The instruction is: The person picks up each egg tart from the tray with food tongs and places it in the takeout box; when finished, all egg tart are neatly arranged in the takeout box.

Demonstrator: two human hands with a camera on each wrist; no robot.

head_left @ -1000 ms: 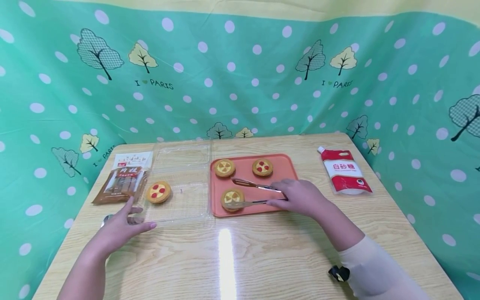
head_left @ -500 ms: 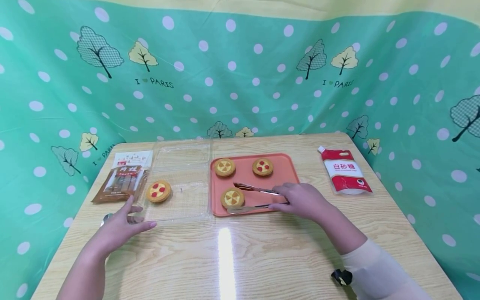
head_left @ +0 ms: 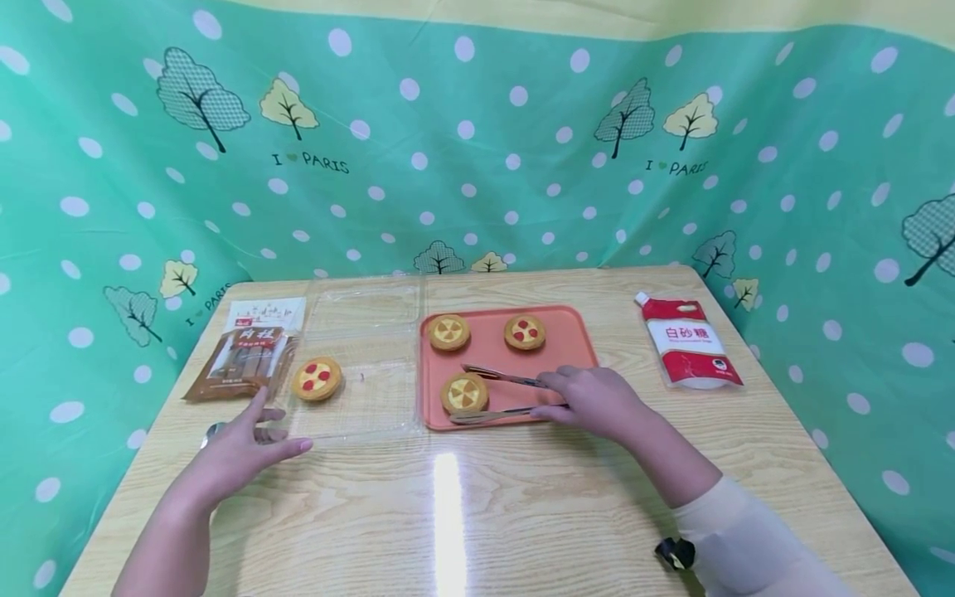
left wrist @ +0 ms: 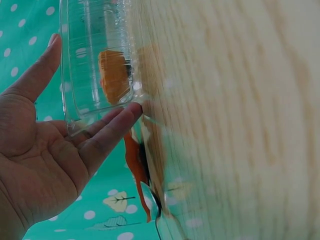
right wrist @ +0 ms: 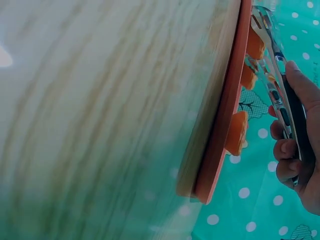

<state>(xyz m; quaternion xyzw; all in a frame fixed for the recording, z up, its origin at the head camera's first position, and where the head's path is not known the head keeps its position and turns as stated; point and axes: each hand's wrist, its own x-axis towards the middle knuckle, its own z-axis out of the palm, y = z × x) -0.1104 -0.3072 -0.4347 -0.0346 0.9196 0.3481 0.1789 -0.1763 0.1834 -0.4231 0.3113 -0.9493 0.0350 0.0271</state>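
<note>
My right hand [head_left: 593, 398] grips metal tongs [head_left: 507, 377] over the pink tray [head_left: 552, 356]. The tongs' arms are spread, one on either side of the front tart [head_left: 465, 393], which has a yellow filling with brown wedges. Behind it on the tray are a similar tart [head_left: 449, 332] and a tart with red pieces [head_left: 525, 332]. My left hand [head_left: 240, 448] is at the near left corner of the clear plastic box [head_left: 373, 414], thumb and fingers spread around the corner in the left wrist view. Inside the box, toward its left side, lies another red-topped tart [head_left: 317, 379].
Left of the box lies a brown and white packet [head_left: 246, 356], with a shiny metal spoon [left wrist: 152, 200] partly hidden by my left hand. A red and white sugar pouch [head_left: 688, 342] lies at the right. Polka-dot cloth [head_left: 477, 182] hangs behind the wooden table [head_left: 358, 514].
The near arm of the tongs has shifted from over the front tart to its near side, so the arms now straddle it. My left hand keeps its place at the box.
</note>
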